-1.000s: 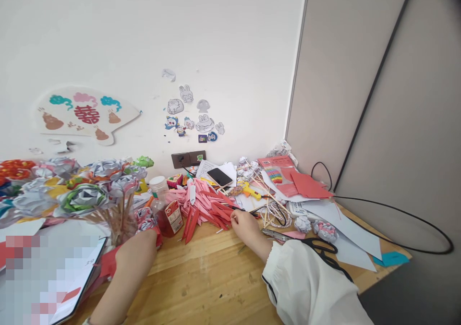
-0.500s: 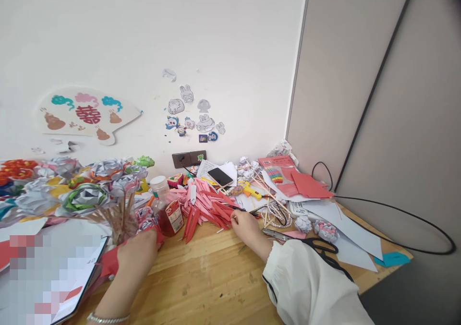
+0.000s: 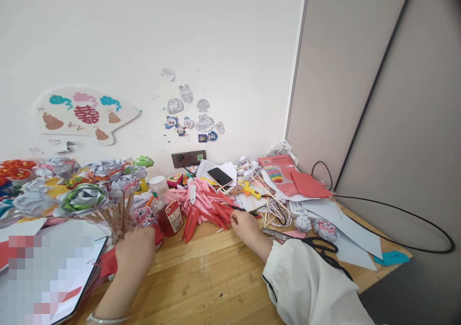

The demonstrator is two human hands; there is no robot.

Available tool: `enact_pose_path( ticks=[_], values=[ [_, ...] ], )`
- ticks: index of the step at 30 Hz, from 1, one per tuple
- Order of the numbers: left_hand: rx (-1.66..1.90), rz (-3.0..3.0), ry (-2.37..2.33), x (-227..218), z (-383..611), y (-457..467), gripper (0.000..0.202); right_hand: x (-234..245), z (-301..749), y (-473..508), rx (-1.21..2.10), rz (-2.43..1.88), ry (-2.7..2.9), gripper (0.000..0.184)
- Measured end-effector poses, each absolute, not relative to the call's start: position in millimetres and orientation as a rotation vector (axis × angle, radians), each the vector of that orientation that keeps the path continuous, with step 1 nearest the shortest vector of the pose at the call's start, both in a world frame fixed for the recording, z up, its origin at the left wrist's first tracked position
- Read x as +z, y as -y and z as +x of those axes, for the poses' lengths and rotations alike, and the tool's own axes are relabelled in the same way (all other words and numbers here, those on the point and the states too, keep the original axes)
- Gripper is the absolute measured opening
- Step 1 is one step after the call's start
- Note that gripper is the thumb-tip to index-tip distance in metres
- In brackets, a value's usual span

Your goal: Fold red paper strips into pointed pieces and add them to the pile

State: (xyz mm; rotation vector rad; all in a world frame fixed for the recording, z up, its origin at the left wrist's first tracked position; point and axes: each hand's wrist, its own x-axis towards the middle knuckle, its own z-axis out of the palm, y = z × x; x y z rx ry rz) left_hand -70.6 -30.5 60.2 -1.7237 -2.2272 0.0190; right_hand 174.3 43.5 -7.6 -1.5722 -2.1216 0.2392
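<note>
My left hand [image 3: 136,248] reaches over red paper [image 3: 108,263] between the tablet and the jar, its fingers hidden behind the back of the hand. My right hand [image 3: 246,225] rests at the near right edge of a heap of folded red and pink paper strips [image 3: 207,205]. Its fingers are curled closed against the red strips; what they pinch, if anything, is hidden. A jar [image 3: 169,218] with a white lid and a red label stands left of the heap. Paper flowers [image 3: 86,199] on thin sticks crowd the far left, just beyond my left hand.
A tablet [image 3: 90,272] lies at the near left. Behind the heap are a phone [image 3: 220,176] and a yellow glue gun [image 3: 251,190]. Black-handled scissors [image 3: 320,244], pliers [image 3: 275,234], crumpled paper balls [image 3: 326,230] and paper sheets [image 3: 355,229] cover the right. A black cable [image 3: 403,204] loops past the edge.
My left hand has shifted slightly left and up over the red paper, its back turned more towards me. The right hand has stayed at the strips.
</note>
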Motion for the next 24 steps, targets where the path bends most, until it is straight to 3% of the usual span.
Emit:
enact_pose_path(
  ticks=[5,20,24],
  values=[
    [-0.025,-1.679,2.079,65,-71,32,0.033,-8,174,-43,0.234,-1.552,2.109,0.018],
    [-0.035,-1.614,2.28,77,-74,34,0.033,-8,175,-43,0.227,-1.558,2.108,0.018],
    [-0.228,-1.657,2.34,82,-72,36,0.033,-6,174,-42,0.24,-1.566,2.11,0.019]
  ],
)
